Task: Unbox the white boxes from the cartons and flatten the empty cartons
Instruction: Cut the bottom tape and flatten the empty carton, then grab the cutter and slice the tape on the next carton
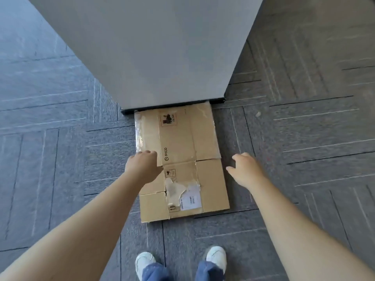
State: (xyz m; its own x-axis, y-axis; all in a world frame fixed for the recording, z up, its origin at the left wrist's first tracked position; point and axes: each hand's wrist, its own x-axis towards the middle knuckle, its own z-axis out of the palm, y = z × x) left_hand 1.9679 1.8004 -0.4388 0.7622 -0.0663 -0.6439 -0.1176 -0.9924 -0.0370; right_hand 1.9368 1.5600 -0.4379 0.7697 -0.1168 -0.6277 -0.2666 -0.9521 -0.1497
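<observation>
white shoes (145, 262) are seen nearest. both hands, left (144, 166) and right (246, 171), are held loose and empty above the flattened carton (182, 159) on the carpet (60, 138) against a pillar (152, 47). it is judged light, stiffish, best gripped at side edges.

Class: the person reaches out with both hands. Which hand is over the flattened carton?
The left hand is over the flattened carton at its left edge; the right hand hangs over the carpet beside it.
</observation>
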